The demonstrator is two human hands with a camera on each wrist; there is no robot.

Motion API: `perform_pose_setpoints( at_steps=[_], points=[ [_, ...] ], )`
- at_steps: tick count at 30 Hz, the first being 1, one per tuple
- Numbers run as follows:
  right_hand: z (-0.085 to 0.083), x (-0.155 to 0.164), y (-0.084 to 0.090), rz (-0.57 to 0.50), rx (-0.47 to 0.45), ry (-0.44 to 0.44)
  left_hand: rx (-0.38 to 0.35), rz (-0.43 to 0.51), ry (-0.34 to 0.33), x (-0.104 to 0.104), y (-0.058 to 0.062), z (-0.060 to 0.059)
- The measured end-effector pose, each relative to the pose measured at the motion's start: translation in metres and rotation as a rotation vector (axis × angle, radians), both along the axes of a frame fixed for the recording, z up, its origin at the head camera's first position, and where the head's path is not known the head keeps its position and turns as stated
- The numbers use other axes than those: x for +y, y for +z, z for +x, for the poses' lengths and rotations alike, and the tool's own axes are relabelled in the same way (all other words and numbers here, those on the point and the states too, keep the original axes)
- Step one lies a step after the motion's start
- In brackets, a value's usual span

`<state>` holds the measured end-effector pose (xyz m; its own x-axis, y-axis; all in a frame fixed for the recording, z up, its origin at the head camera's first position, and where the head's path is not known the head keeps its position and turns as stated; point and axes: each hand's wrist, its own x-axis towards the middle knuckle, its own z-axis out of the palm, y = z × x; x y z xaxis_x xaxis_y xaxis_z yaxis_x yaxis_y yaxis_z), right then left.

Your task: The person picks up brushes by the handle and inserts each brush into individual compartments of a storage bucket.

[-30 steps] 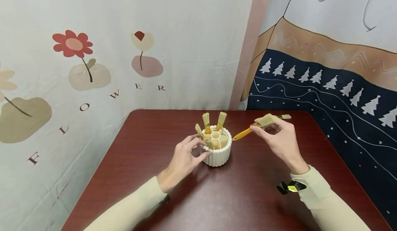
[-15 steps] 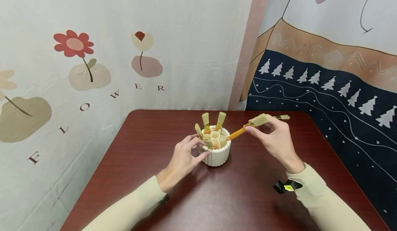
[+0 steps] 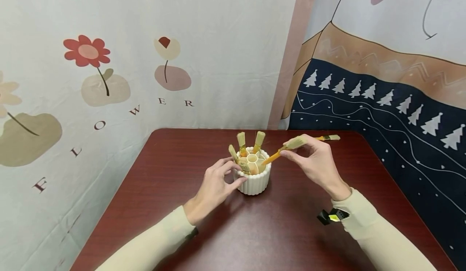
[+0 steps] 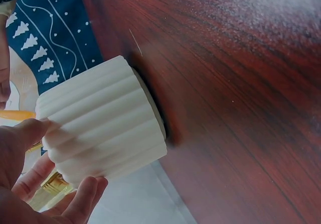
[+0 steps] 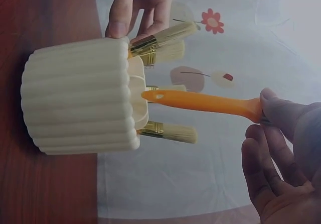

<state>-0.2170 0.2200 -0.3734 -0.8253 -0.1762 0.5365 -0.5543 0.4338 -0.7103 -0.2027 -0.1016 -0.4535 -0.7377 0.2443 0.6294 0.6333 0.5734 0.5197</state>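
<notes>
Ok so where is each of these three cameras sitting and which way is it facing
Head: worn on the head, facing forward and down at the table; shows both sleeved forearms, the left hand on the ribbed white holder, the right hand pinching an orange-handled brush.
Left wrist: looks past the fingers at the holder's wall.
Right wrist: looks past the fingers along the brush at the holder's opening.
Shared: all three show the holder; head and right wrist both show the brush and the left hand.

Head view looks down the table point(image 3: 284, 230); both wrist views, perhaps rotated, crowd the ribbed holder point(image 4: 103, 121)
</notes>
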Motion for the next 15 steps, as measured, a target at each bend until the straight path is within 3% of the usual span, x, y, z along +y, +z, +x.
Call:
perform_pose_setpoints(
  at_steps=[7, 15],
  points=[
    [-0.004, -0.005, -0.001, 0.036, 0.03, 0.055, 0.019, -0.023, 0.005, 0.0, -0.001, -0.002],
    [-0.012, -0.009, -0.01, 0.05, 0.05, 0.18, 0.02, -0.028, 0.009, -0.001, 0.0, -0.002]
  ],
)
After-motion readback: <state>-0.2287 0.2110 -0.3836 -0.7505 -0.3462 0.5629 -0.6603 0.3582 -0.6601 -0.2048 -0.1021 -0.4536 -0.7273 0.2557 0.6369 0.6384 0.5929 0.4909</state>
